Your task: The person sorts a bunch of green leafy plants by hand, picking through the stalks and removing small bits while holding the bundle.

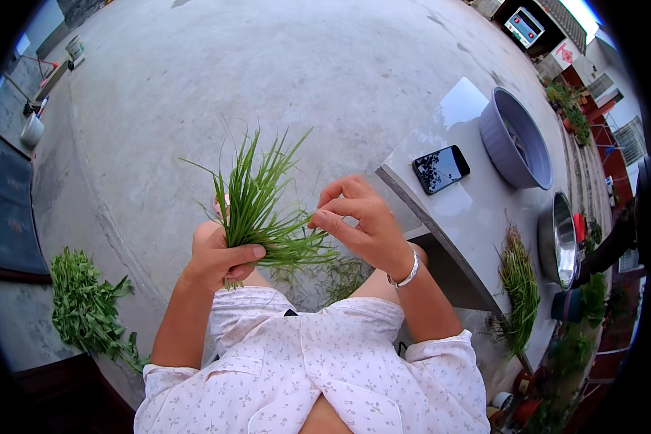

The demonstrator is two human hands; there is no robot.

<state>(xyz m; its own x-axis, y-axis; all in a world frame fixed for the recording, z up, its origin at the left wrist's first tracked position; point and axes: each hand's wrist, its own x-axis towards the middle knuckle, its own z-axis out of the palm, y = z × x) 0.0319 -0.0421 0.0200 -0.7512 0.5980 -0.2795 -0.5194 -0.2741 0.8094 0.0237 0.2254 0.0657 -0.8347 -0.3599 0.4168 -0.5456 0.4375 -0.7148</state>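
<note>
My left hand [222, 257] grips a bunch of long, thin green leaves, likely garlic chives [257, 206], by its stem end above my lap. Most blades fan upward, while others bend to the right toward my right hand [358, 219]. There the thumb and index finger pinch together at the tip of a drooping leaf. Loose leaf scraps [342, 279] lie on the concrete between my legs. Another bunch of thin leaves [521, 293], with browner ends, rests along the near edge of the table to my right.
On the pale table [412, 154] stand a purple plastic basin [512, 141], a steel bowl [559, 241] and a smartphone [441, 169]. A heap of leafy greens [87, 304] lies on the floor at my left. Potted plants [569, 108] line the far right, and a white bucket [32, 130] stands far left.
</note>
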